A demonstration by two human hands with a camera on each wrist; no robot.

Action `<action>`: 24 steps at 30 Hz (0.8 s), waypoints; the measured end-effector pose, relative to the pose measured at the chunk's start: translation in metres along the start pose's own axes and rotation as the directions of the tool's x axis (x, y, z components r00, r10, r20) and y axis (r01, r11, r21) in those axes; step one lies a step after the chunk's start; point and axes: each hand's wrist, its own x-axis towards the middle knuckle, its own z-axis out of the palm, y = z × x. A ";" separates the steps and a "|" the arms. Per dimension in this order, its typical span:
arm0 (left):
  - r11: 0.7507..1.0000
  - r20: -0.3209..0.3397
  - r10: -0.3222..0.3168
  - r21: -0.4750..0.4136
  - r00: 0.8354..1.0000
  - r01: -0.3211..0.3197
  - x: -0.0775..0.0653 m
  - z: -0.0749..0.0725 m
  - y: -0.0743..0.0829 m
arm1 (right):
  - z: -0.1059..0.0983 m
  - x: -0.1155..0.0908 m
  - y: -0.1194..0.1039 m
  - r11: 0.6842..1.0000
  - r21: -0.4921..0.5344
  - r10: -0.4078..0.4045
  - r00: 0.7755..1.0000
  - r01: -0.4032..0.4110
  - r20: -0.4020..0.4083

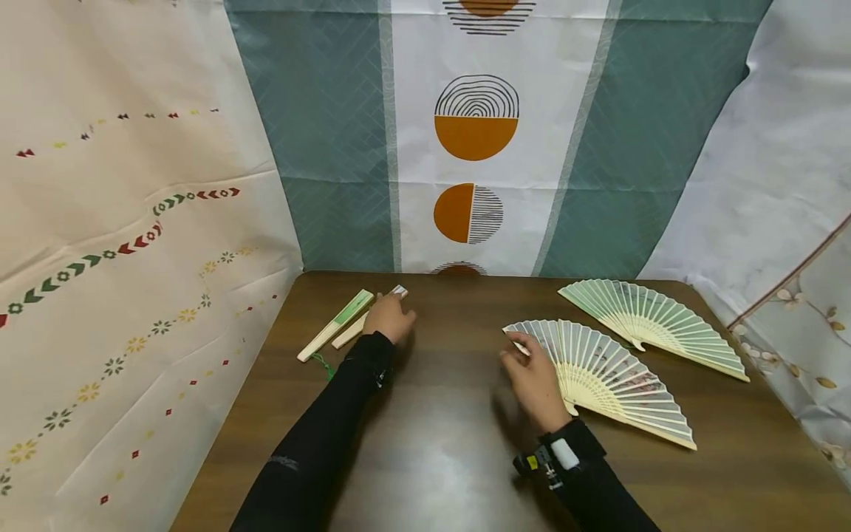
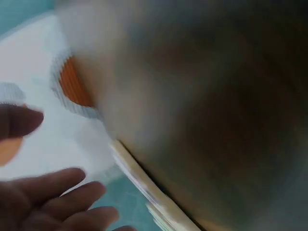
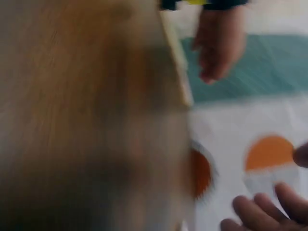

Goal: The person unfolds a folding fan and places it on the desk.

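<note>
In the head view, my left hand (image 1: 391, 318) is over a folded pale fan (image 1: 349, 335) at the back left of the table, hiding its middle. The left wrist view shows the thumb and fingers spread beside the folded fan, with nothing between them. A second folded fan (image 1: 335, 325), green and cream, lies just left of it. My right hand (image 1: 537, 380) is at the left side of a spread white fan (image 1: 614, 380) with cream ribs, overlapping its edge. Its fingers are loosely bent and apart in the right wrist view.
Behind the white fan, a spread green fan (image 1: 654, 321) lies at the back right of the brown table (image 1: 439, 458). A green tassel (image 1: 324, 363) lies by the folded fans. Patterned cloths hang at the back (image 1: 332, 133) and both sides.
</note>
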 end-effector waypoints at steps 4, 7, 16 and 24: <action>0.992 0.147 -0.071 0.115 0.987 0.054 -0.027 -0.016 -0.001 | 0.044 0.021 0.016 0.970 -0.207 -0.079 0.974 0.124 0.211; 0.984 0.191 -0.125 0.149 0.974 0.098 -0.050 -0.030 0.007 | 0.071 0.035 0.030 0.944 -0.257 -0.122 0.943 0.207 0.309; 0.977 0.040 0.030 0.209 0.999 -0.038 -0.058 -0.010 -0.009 | 0.087 0.038 0.024 0.959 -0.240 -0.032 0.904 0.147 0.427; 0.966 -0.059 0.139 0.228 0.989 -0.122 -0.047 0.013 -0.024 | 0.087 0.037 0.018 0.967 -0.214 -0.040 0.915 0.137 0.402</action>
